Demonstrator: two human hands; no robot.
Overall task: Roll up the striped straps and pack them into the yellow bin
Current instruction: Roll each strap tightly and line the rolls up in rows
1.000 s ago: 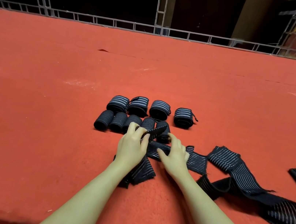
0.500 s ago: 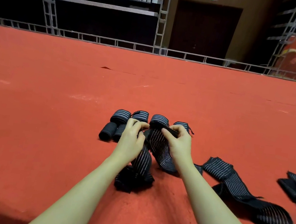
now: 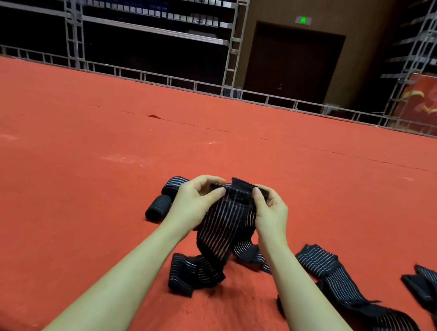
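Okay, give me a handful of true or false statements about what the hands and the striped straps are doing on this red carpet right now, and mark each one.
1. Both hands pinch the top end of one striped strap. True: the left hand and the right hand hold it at either side.
2. The held strap lies flat on the red carpet. False: its top end is lifted and the rest hangs down to a crumpled tail on the carpet.
3. Rolled straps lie to the left of the left hand. True.
4. The yellow bin stands beside the right hand. False: no yellow bin is in view.
5. Unrolled straps lie on the carpet to the right. True.
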